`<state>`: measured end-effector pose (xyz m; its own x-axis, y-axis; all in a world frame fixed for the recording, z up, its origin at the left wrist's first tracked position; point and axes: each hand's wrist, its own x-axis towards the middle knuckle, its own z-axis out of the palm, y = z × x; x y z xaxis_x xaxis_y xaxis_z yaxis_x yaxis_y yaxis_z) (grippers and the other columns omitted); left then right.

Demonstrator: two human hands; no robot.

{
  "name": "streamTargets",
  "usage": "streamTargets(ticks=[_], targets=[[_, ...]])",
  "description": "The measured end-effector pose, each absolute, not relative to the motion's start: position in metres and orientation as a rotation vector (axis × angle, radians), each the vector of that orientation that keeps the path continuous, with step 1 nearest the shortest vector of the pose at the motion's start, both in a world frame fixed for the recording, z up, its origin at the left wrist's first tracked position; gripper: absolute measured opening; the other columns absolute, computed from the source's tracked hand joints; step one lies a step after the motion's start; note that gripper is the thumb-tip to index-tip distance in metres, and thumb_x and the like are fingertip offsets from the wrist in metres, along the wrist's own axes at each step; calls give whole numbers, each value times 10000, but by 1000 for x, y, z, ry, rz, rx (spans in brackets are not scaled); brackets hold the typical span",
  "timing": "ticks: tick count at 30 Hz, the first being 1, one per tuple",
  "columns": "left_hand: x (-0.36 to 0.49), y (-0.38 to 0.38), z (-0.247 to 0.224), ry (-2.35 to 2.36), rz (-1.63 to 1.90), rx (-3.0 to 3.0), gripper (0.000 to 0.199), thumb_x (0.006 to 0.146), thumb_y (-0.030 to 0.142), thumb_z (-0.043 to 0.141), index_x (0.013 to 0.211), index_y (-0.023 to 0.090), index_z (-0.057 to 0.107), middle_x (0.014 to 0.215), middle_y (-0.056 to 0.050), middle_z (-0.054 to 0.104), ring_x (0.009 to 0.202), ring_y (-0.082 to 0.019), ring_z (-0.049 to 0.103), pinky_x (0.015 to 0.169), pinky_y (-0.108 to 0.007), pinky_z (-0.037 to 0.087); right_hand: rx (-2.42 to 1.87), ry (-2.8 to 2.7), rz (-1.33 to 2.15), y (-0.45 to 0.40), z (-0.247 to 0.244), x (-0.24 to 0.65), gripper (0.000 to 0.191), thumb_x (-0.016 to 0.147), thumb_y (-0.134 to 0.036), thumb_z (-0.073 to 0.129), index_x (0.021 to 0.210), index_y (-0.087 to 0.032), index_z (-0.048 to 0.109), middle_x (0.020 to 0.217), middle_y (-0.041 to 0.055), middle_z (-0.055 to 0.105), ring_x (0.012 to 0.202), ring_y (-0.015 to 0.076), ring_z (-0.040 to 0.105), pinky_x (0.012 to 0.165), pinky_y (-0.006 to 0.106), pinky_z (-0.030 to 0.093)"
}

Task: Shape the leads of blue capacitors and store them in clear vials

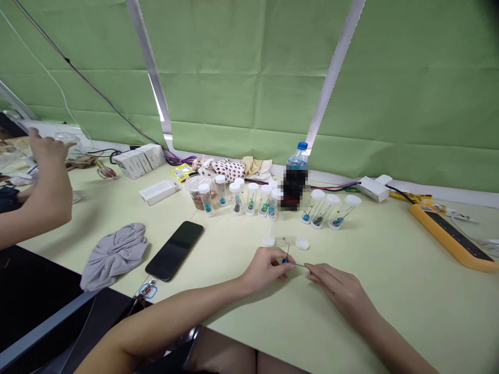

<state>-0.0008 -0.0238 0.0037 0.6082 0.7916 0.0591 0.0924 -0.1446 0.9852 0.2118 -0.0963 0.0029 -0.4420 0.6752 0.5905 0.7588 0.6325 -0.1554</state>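
Near the middle of the table, my left hand (pixel 267 267) pinches a small blue piece (pixel 286 261) with a thin bent wire rising from it. A thin rod (pixel 300 265) runs from that piece to the fingertips of my right hand (pixel 335 285), which are closed on its other end. Just behind my hands lie a white cap (pixel 302 243) and an open clear tube (pixel 270 234). Further back, several clear tubes with white caps (pixel 252 200) stand in a row, holding blue, green or dark pieces on wires.
A black phone (pixel 174 251) and a grey cloth (pixel 114 255) lie to the left. Behind are white boxes (pixel 140 160), a lidded cup (pixel 195 200) and a bottle (pixel 298 156). An orange power strip (pixel 452 236) is at right. Another person's arm (pixel 50 187) reaches in at far left.
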Motion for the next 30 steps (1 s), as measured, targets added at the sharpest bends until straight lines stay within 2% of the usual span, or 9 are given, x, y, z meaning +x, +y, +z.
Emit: streamTargets(ticks=[6,14,26,30], targets=[[-1,-24,5,769,705,1644,315,788,425,614,870,137,713,930,-80,672,606,-132,626,595,-229,505,-1117,-2218,-66,-94,2,211,298,926,-103,372,1125,-196,573,861,56,692,688,120,673,626,201,535],[-2,-24,3,737,715,1648,300,803,401,601,877,131,707,913,-77,662,594,-127,616,583,-229,499,-1132,-2217,2,-94,8,208,270,939,-114,375,1107,-203,566,857,51,681,680,115,651,611,202,521],[-1,-27,9,718,698,1668,282,796,406,608,818,142,705,847,-59,665,617,-133,619,621,-235,501,-1177,-2208,-55,-94,9,207,220,956,-164,380,903,-186,592,709,10,643,554,89,587,529,193,453],[0,-28,9,721,707,1572,300,771,422,633,806,131,694,823,-59,658,617,-142,629,604,-239,506,-1198,-2186,-233,-95,5,209,149,944,-176,446,1010,-189,580,832,34,680,631,104,630,580,205,472]])
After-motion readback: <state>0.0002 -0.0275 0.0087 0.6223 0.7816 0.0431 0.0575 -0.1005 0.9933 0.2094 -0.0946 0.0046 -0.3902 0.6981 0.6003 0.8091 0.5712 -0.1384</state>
